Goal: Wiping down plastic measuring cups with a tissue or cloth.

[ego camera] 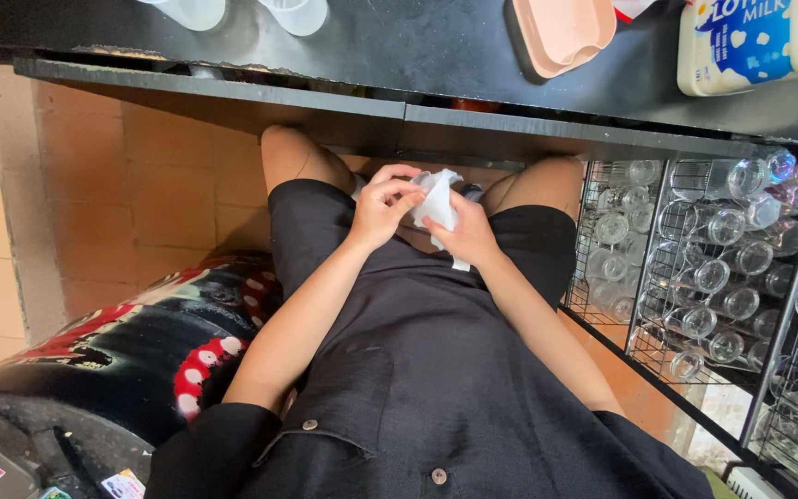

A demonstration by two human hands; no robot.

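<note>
Left hand (382, 205) and right hand (466, 236) together over lap, both gripping white tissue (439, 201), black counter (399, 65) above, pink tray (561, 32) and milk carton (745, 42) on it, wire rack (667, 268) of glasses (713, 275) at right.

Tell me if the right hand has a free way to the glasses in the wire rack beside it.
Probably not at once: the right hand is gripping a white cloth together with the left hand. The path to the glasses in the wire rack itself looks open.

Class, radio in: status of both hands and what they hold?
Left hand and right hand both gripping white cloth. Held over lap, below black counter. Nothing blocking.
</note>
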